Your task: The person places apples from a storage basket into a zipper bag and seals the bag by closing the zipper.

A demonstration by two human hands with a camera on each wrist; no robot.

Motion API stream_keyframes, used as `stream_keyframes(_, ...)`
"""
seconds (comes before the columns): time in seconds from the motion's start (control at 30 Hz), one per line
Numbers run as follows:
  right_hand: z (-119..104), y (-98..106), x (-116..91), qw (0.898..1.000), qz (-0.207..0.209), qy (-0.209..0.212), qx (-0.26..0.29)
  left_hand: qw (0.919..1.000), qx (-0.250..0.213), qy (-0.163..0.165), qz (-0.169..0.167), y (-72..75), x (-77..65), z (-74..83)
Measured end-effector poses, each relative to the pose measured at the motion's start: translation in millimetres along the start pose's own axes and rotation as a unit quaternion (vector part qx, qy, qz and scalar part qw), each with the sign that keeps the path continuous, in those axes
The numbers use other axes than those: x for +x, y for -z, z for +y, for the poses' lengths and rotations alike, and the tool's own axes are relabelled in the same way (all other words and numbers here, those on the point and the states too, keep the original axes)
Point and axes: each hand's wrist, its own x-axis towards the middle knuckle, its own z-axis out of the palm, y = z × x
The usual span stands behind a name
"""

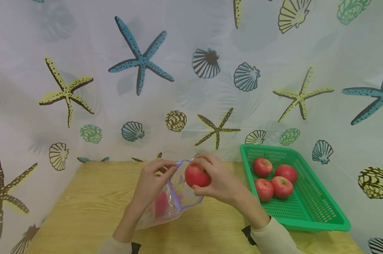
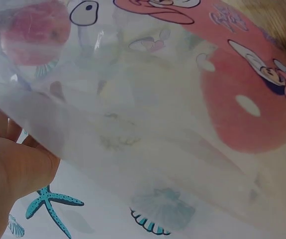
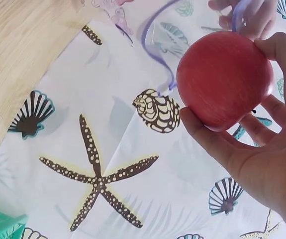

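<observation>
My left hand (image 1: 154,178) pinches the purple-edged rim of a clear zip bag (image 1: 175,197), whose mouth gapes toward the right. In the left wrist view the printed bag plastic (image 2: 133,129) fills most of the picture, with thumb and fingers (image 2: 26,164) at its edge. A red apple (image 1: 161,204) shows through the plastic inside the bag. My right hand (image 1: 218,178) holds another red apple (image 1: 195,176) at the bag's mouth. Seen from the right wrist, the fingers and thumb curve round this apple (image 3: 225,79), with the purple zip strip (image 3: 150,52) beside it.
A green plastic basket (image 1: 318,197) stands on the right of the wooden table (image 1: 93,197), with several red apples (image 1: 281,187) in its left part. Behind the table hangs a white sheet (image 1: 185,95) printed with starfish and shells.
</observation>
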Motion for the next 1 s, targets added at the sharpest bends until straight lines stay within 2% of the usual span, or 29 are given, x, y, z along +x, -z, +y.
stream_keyframes(0.13,-5.9,-9.4,1.8,0.999,-0.034,0.0,0.022,0.9999,-0.001,-0.015,0.003,-1.1,-0.2,1.1)
stream_keyframes(0.23,-8.9,-16.3,1.7,0.998,-0.043,0.008,0.033,0.9996,-0.014,-0.017,0.02,-1.1,-0.5,2.9)
stream_keyframes(0.37,-8.3,-19.2,-0.3,0.999,-0.006,0.025,0.037,0.9966,-0.048,-0.023,0.063,0.6,0.8,4.3)
stream_keyframes(0.5,0.6,-13.2,-6.9,0.999,0.028,0.029,0.035,0.9941,-0.066,-0.026,0.082,1.5,1.7,2.1)
stream_keyframes(0.67,18.9,-4.7,-20.8,0.999,0.009,-0.002,0.035,0.9954,-0.056,-0.004,0.078,2.6,0.6,0.0)
stream_keyframes(1.0,54.8,15.3,-44.7,0.995,-0.059,-0.079,-0.018,0.9996,-0.012,0.01,0.025,4.2,-0.6,2.5)
